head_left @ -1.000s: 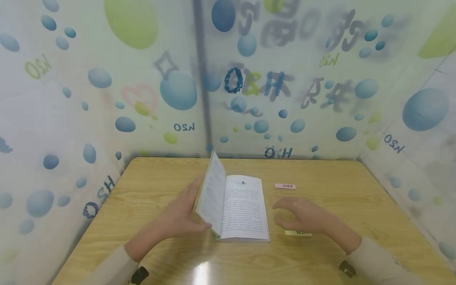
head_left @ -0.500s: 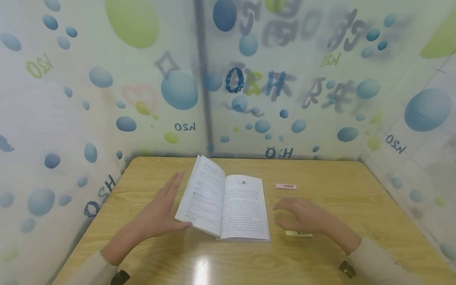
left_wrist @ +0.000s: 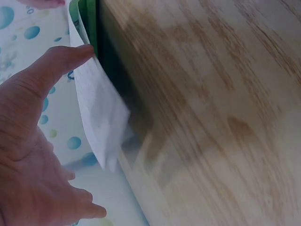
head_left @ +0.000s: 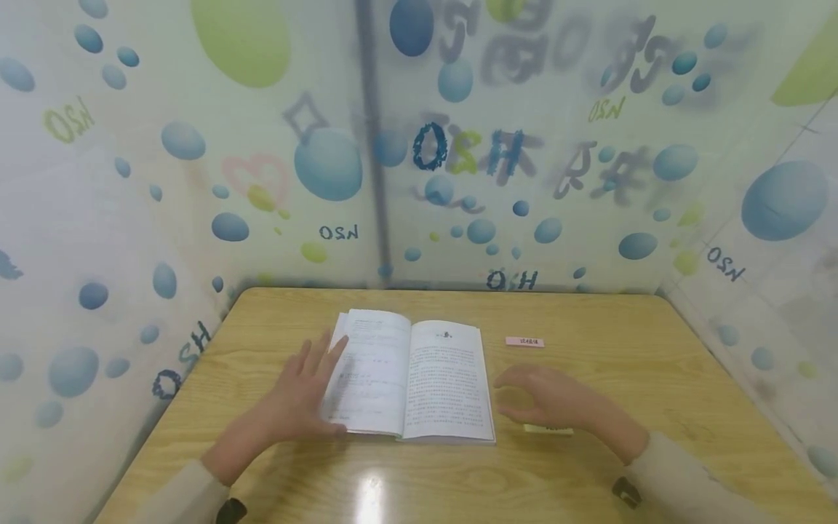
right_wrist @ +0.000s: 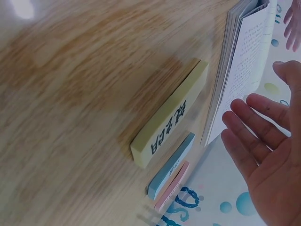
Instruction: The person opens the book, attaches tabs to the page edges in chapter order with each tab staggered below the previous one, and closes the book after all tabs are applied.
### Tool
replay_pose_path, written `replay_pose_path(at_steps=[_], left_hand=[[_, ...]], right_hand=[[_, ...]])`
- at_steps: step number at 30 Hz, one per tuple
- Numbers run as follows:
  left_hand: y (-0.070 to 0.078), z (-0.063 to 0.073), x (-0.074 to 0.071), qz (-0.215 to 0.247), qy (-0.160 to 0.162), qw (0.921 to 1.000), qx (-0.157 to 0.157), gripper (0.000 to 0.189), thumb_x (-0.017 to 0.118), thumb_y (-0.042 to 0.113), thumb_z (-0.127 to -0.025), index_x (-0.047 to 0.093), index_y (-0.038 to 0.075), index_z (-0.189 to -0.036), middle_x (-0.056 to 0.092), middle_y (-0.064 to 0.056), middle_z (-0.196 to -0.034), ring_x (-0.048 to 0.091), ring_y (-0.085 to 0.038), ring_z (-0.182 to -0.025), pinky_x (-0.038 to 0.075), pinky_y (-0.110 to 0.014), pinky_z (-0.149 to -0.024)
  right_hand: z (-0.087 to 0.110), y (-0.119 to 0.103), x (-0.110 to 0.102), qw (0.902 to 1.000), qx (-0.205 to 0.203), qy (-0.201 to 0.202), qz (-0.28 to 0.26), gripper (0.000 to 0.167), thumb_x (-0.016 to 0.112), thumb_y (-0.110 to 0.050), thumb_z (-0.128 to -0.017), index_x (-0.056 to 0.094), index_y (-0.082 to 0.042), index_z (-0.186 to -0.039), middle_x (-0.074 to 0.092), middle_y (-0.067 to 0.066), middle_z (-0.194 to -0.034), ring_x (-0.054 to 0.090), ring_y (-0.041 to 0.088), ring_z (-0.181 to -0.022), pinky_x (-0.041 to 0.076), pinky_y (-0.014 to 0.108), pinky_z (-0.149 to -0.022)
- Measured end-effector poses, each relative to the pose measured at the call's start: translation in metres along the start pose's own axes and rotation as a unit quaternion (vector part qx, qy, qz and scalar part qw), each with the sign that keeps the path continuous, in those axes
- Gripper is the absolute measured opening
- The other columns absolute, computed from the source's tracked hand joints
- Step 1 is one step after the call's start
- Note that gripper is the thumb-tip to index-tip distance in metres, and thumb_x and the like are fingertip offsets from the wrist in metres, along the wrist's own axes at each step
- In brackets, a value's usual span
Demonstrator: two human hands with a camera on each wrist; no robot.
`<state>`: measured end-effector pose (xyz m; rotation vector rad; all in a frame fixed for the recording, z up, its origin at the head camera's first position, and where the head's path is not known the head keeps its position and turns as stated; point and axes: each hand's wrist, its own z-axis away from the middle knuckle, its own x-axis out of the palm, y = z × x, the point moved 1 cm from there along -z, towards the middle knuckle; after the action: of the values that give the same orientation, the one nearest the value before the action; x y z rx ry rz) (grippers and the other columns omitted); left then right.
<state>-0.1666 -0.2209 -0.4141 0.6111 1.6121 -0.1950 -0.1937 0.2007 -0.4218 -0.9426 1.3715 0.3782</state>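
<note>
An open book (head_left: pixel 452 386) with printed pages lies in the middle of the wooden table. My left hand (head_left: pixel 297 393) is at the left page's outer edge, fingers spread, fingertips over the page and thumb at its lower corner. In the left wrist view the thumb touches the edge of the book's white pages (left_wrist: pixel 99 108), and a green cover edge shows. My right hand (head_left: pixel 556 397) hovers just right of the book, holding nothing, its fingers loosely bent. Below it, the right wrist view shows a yellow (right_wrist: pixel 171 113), a blue (right_wrist: pixel 171 167) and a pink sticky-note pad (right_wrist: pixel 172 186) with handwriting.
The wooden table (head_left: pixel 609 335) runs back to a patterned wall (head_left: pixel 556 182) with blue and green dots. In the head view the right hand hides the blue pad, while part of the yellow pad shows under the wrist. A light reflection lies near the front.
The book's left pages have swung down leftward from standing upright to lying nearly flat, with the left hand moving left along with them. The right hand has shifted slightly toward the book.
</note>
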Motion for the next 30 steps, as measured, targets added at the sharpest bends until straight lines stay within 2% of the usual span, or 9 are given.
replay_pose_path(at_steps=[4,9,14,18,22,25,30], left_hand=[[0.005,-0.006,0.009,0.019,-0.027,0.9992,0.021,0.126,0.092,0.048,-0.066,0.021,0.006,-0.16,0.015,-0.033,-0.161,0.019,-0.066,-0.137,0.024,-0.082,-0.1],[0.02,-0.022,0.017,0.056,-0.075,0.9944,0.05,0.102,0.082,0.046,-0.08,0.03,0.004,-0.158,0.017,-0.03,-0.162,0.015,-0.062,-0.141,0.019,-0.08,-0.104],[0.036,-0.043,0.031,0.076,-0.114,0.9882,0.069,0.081,0.074,0.041,-0.091,0.039,0.007,-0.156,0.023,-0.023,-0.163,0.015,-0.055,-0.145,0.017,-0.075,-0.11],[0.051,-0.051,0.039,0.092,-0.137,0.9834,0.076,0.064,0.07,0.036,-0.095,0.049,0.007,-0.149,0.03,-0.019,-0.162,0.015,-0.053,-0.146,0.016,-0.073,-0.111],[0.061,-0.055,0.043,0.097,-0.15,0.9816,0.069,0.062,0.069,0.035,-0.096,0.05,0.008,-0.148,0.032,-0.017,-0.161,0.013,-0.052,-0.147,0.017,-0.071,-0.112],[0.065,-0.056,0.045,0.089,-0.154,0.9821,0.062,0.064,0.069,0.035,-0.096,0.048,0.009,-0.15,0.031,-0.016,-0.162,0.014,-0.053,-0.146,0.019,-0.071,-0.112],[0.069,-0.056,0.046,0.064,-0.171,0.982,0.049,0.066,0.067,0.038,-0.098,0.045,0.011,-0.154,0.027,-0.014,-0.164,0.014,-0.053,-0.146,0.021,-0.069,-0.112]], right_hand=[[-0.006,-0.003,0.002,0.9999,0.004,-0.008,-0.006,0.033,0.069,-0.028,-0.098,0.07,-0.007,-0.123,0.068,0.004,-0.123,0.063,0.022,-0.116,0.051,0.043,-0.098],[-0.016,-0.007,0.006,0.9999,-0.01,-0.011,-0.004,0.037,0.069,-0.031,-0.098,0.069,-0.007,-0.127,0.066,0.004,-0.129,0.06,0.022,-0.121,0.049,0.042,-0.102],[-0.026,-0.01,0.02,0.9996,-0.011,-0.024,-0.007,0.046,0.068,-0.039,-0.098,0.065,-0.009,-0.133,0.058,0.005,-0.141,0.052,0.024,-0.13,0.043,0.043,-0.108],[-0.032,-0.016,0.033,0.9989,-0.009,-0.044,-0.01,0.051,0.067,-0.048,-0.097,0.062,-0.016,-0.137,0.049,0.002,-0.15,0.047,0.023,-0.136,0.041,0.041,-0.11],[-0.033,-0.026,0.039,0.9979,-0.019,-0.061,-0.01,0.057,0.067,-0.053,-0.095,0.059,-0.02,-0.14,0.043,-0.001,-0.155,0.042,0.022,-0.14,0.038,0.042,-0.112],[-0.032,-0.031,0.04,0.9977,-0.037,-0.055,-0.01,0.06,0.072,-0.05,-0.092,0.06,-0.017,-0.14,0.043,0.003,-0.156,0.041,0.025,-0.141,0.036,0.044,-0.113],[-0.031,-0.033,0.042,0.9972,-0.052,-0.049,0.021,0.062,0.075,-0.047,-0.09,0.059,-0.016,-0.141,0.044,0.005,-0.156,0.041,0.026,-0.141,0.035,0.044,-0.113]])
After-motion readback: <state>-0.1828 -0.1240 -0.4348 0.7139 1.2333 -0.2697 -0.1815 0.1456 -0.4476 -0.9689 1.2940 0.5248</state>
